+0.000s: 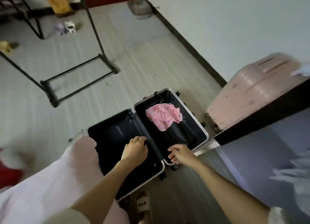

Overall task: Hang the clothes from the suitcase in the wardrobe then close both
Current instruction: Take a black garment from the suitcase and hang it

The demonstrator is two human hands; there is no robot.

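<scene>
Leaning over the open suitcase, left hand gripping its hinge and right hand hovering loosely open, a person is eyeing the pink garment at 1 o'clock, seemingly soft, light, best pinched by a bunched fold.

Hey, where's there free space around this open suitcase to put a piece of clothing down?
The left half of the suitcase is bare lining. Open floor lies between suitcase and black rack frame. It is crowded on the right: pink garment, pink suitcase, dark bed edge.

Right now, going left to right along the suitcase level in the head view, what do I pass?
Pale pink draped garment → empty suitcase half → left hand → pink clothes in the other half → pink closed suitcase.
</scene>
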